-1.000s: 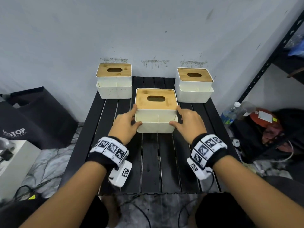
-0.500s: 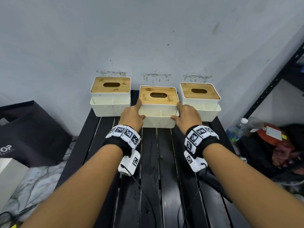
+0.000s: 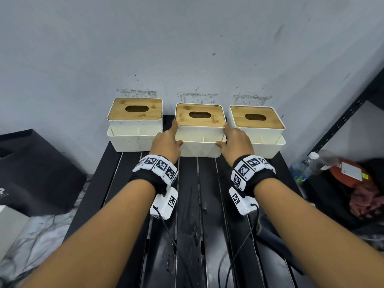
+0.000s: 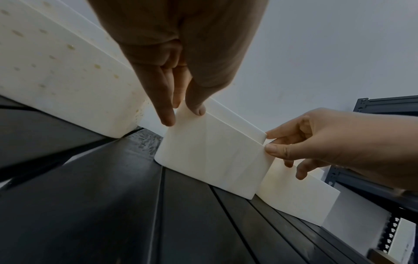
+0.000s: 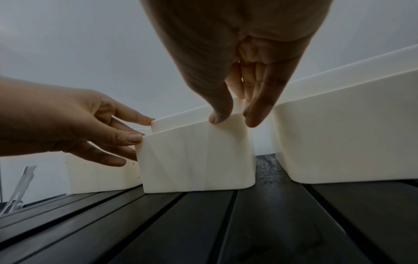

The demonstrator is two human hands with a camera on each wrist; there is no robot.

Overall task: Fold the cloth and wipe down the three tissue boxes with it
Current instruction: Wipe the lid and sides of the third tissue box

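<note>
Three white tissue boxes with wooden lids stand in a row at the wall end of the black slatted table [image 3: 187, 204]: left box [image 3: 135, 113], middle box [image 3: 199, 148], right box [image 3: 255, 117]. My left hand [image 3: 166, 142] grips the middle box's left front corner, thumb on the front face, fingers along the side. My right hand [image 3: 236, 142] grips its right front corner the same way. The left wrist view shows my left hand [image 4: 181, 114] on the middle box [image 4: 212, 157]; the right wrist view shows my right hand [image 5: 230, 117] on the same box [image 5: 196, 157]. No cloth is in view.
The grey wall rises just behind the boxes. A black bag [image 3: 31, 167] sits on the floor at the left. At the right are a black metal rack [image 3: 342, 121], a plastic bottle [image 3: 305, 169] and an orange item [image 3: 349, 171]. Wrist cables [image 3: 239, 246] trail across the table.
Both hands have moved the middle box away from me, from the table's middle into the gap between the other two boxes at the wall.
</note>
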